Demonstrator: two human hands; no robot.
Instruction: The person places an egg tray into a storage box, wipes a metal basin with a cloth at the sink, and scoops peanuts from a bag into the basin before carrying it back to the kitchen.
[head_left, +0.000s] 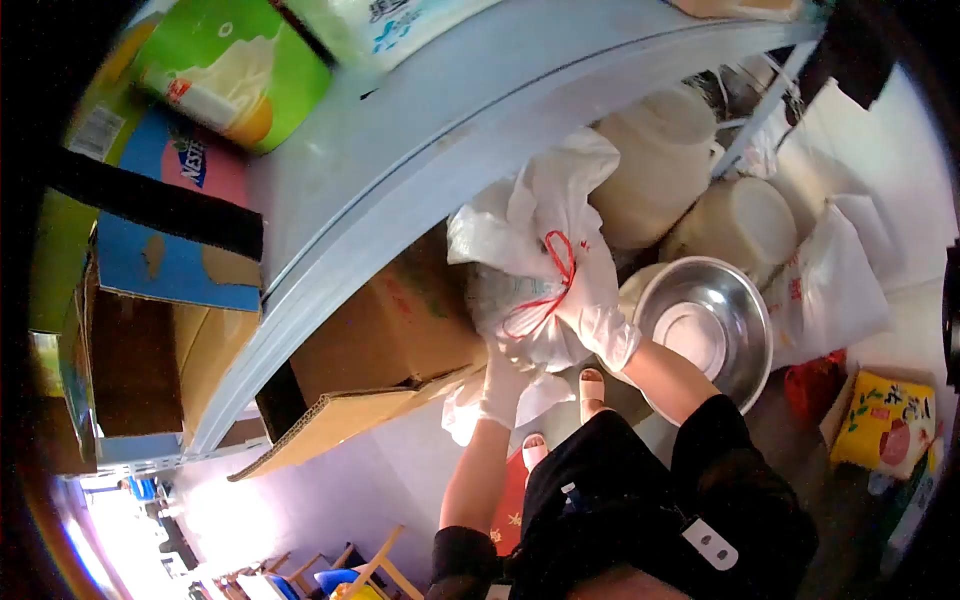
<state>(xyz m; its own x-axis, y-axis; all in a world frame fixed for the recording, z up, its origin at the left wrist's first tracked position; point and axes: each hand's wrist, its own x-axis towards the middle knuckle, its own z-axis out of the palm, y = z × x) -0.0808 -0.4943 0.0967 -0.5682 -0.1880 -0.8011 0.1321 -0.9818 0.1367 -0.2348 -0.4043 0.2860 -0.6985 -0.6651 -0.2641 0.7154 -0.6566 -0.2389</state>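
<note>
A white plastic sack (535, 215) tied with a red string (562, 270) stands under the shelf, at the centre of the view. White gloves cover both hands. My right hand (600, 320) is closed on the right side of the sack, just below the red string. Lower down, my left hand (503, 385) is at the sack's bottom left side, and its fingers are hidden by the plastic. To the right of my right hand sits a shiny metal bowl (745, 330). An open cardboard box (375, 330) is left of the sack.
The grey metal shelf (400, 150) crosses above, holding a green carton (230, 70). Pale tubs (660, 160) stand behind the bowl. Further right are a white sack (825, 290) and a yellow package (882, 420). Wooden chairs (375, 565) show at the lower left.
</note>
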